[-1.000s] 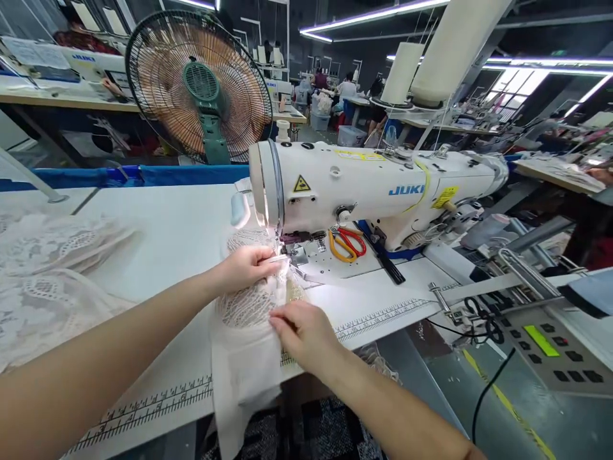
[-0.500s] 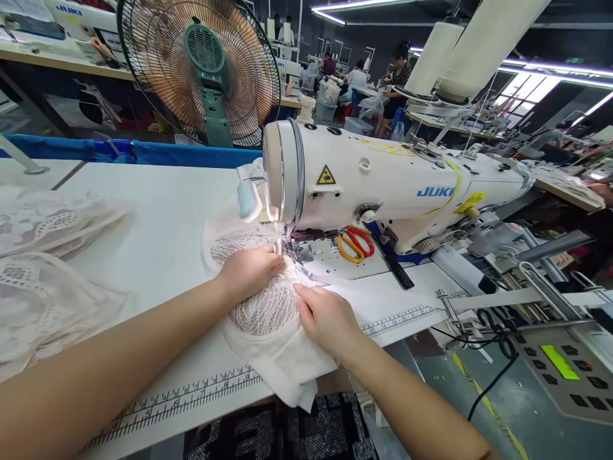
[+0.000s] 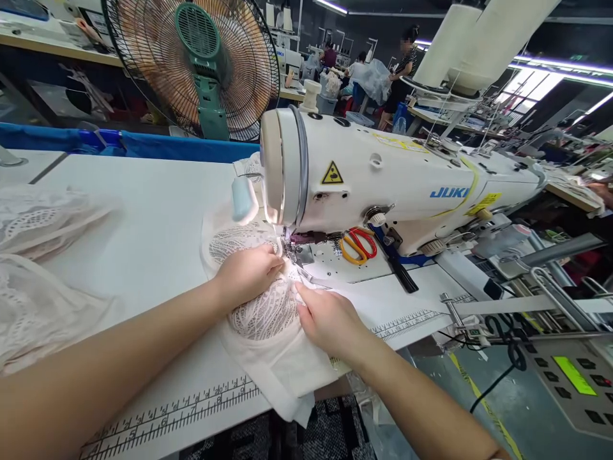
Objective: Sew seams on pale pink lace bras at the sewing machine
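A piece of cream lace fabric (image 3: 268,319) lies on the white sewing table (image 3: 158,223) and runs under the presser foot (image 3: 291,250) of a white JUKI sewing machine (image 3: 383,185). My left hand (image 3: 246,276) presses down on the lace just left of the needle, fingers curled on the cloth. Right in front of the foot, my right hand (image 3: 328,322) pinches the fabric's edge. The lower end of the fabric hangs over the table's front edge.
Orange and red scissors (image 3: 357,245) lie on the machine bed. A heap of lace pieces (image 3: 33,275) sits at the left. A standing fan (image 3: 196,64) is behind the table, a control panel (image 3: 572,383) at lower right. Thread cones (image 3: 479,45) stand above. People work far behind.
Both hands have drawn closer to the presser foot, the right hand moving up from the front edge. The fabric has been spread and fed under the foot; the view has shifted closer.
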Motion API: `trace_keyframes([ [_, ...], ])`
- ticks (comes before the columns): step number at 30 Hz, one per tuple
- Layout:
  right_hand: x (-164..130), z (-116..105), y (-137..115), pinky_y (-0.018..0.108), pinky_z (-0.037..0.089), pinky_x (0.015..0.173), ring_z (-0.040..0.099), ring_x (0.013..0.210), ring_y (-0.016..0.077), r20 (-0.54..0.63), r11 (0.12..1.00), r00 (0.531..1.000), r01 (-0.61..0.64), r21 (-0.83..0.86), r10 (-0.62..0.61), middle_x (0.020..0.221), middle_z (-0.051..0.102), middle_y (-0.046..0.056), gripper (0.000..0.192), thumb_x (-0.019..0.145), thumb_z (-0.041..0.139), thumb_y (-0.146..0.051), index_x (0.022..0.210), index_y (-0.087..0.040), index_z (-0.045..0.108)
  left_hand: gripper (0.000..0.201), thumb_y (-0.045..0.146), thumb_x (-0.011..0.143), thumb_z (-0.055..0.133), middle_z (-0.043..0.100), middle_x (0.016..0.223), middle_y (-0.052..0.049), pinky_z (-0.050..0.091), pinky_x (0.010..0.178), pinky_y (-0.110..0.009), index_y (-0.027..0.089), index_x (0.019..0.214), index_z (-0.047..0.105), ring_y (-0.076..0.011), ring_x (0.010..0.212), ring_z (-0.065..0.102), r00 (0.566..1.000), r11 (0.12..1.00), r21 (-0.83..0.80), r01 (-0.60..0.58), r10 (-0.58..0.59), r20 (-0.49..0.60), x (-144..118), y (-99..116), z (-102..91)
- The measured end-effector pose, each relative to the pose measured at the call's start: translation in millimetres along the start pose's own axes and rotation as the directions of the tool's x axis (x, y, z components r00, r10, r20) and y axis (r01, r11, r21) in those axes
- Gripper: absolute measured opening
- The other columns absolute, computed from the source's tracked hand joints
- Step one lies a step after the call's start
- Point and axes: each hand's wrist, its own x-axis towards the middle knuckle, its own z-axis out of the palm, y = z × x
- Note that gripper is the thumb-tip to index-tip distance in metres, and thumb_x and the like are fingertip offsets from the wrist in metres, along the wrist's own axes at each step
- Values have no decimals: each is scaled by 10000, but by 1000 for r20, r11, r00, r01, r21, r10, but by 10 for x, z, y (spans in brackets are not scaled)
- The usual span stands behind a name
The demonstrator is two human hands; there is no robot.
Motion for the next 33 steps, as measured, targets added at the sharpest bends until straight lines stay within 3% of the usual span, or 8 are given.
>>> trace_keyframes([
  [18,133,-152,-2,303,426,641,654,853,235,36,998,999,21,-52,-19,907,710,100,462,890,358,-191,1321,-162,520,423,308,916,332,671,1025,-90,413,571,-341,211,962,741,-283,902,655,998,996,54,65,-66,24,123,20,11],
  [28,224,-160,-1,304,445,630,667,847,239,38,995,999,26,-92,-23,931,719,101,478,869,367,-180,1327,-150,502,402,268,891,353,676,1097,-117,475,632,-375,203,961,743,-335,970,642,999,994,108,22,-26,33,272,-89,14],
  [33,231,-184,-21,309,439,598,670,827,242,46,995,998,40,-97,-35,892,717,92,476,865,363,-163,1318,-144,508,394,248,883,356,672,1127,-111,493,702,-360,206,957,741,-315,983,635,1000,994,112,-11,10,7,305,-142,-2],
])
